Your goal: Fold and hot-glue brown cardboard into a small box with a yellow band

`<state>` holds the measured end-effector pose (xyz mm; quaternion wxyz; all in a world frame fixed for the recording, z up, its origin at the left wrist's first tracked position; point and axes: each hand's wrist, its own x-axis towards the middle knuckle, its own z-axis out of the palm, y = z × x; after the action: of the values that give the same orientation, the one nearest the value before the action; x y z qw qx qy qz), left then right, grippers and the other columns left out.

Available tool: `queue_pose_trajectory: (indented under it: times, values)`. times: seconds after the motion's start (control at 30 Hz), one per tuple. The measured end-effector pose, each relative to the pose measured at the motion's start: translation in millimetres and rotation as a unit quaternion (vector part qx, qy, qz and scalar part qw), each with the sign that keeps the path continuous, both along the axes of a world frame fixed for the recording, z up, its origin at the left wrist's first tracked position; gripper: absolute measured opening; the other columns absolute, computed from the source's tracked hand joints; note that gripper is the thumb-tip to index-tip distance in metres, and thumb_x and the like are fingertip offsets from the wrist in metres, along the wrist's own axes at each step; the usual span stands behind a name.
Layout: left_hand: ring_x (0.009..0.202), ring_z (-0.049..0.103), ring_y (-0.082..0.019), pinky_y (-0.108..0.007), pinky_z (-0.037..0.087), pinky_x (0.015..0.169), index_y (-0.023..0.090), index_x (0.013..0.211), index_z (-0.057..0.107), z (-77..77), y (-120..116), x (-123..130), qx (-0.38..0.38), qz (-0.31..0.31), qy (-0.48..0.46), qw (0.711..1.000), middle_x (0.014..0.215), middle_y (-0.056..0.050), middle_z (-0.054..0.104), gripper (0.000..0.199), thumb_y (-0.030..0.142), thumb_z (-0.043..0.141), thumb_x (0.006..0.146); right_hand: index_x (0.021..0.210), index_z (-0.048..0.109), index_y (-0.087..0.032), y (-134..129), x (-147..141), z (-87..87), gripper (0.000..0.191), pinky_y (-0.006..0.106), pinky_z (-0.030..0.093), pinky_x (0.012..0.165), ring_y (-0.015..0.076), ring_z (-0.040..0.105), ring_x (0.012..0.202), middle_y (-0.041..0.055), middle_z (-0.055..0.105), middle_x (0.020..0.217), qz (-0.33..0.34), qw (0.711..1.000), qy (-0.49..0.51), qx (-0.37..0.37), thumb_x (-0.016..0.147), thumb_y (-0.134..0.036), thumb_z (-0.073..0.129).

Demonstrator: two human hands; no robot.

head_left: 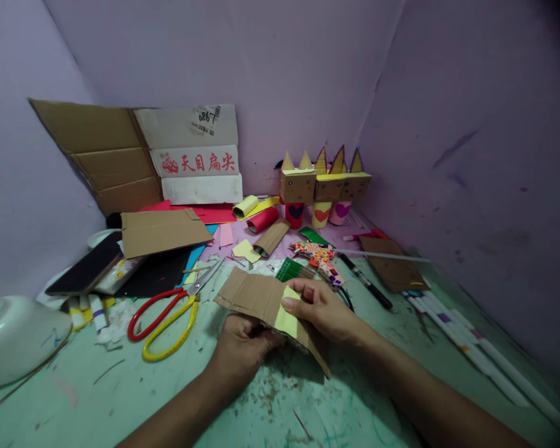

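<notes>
A creased strip of brown cardboard (254, 291) is held up over the tabletop, bent along several folds. My left hand (242, 348) grips its near lower edge from beneath, with some fingertips hidden under it. A small yellow paper piece (287, 314) lies flat against the cardboard. My right hand (320, 306) pinches that paper and the cardboard together, thumb on top of the yellow. Scissors (196, 292) with one red and one yellow handle lie to the left of my left hand, blades partly apart.
Cardboard box-head figures (298, 185) on paper tubes stand at the back. Red (264, 219) and yellow (245, 206) paper rolls lie before them. A glue gun (317, 254) in patterned wrap sits beyond my right hand. Markers (466, 342) lie right, a white pot (18, 336) left.
</notes>
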<state>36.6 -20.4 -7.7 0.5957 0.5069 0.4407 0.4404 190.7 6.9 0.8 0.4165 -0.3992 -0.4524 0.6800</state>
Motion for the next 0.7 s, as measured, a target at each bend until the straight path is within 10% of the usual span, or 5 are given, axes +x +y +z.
queue_pose_trajectory:
  times: [0.7]
  values:
    - [0.069, 0.066, -0.022, -0.03, 0.053, 0.064, 0.016, 0.073, 0.073, -1.2, -0.7, -1.6, 0.012, -0.017, 0.015, 1.0, 0.072, -0.003, 0.073, 0.017, 0.019, 0.068, 0.058, 0.073, 0.062, -0.015, -2.2, -1.3, -0.3, 0.027, 0.026, 0.043, 0.056, 0.0135, 0.059, 0.057, -0.0002, 0.066, 0.063, -0.007, 1.0, -0.019, 0.018, 0.058, -0.032, 0.077]
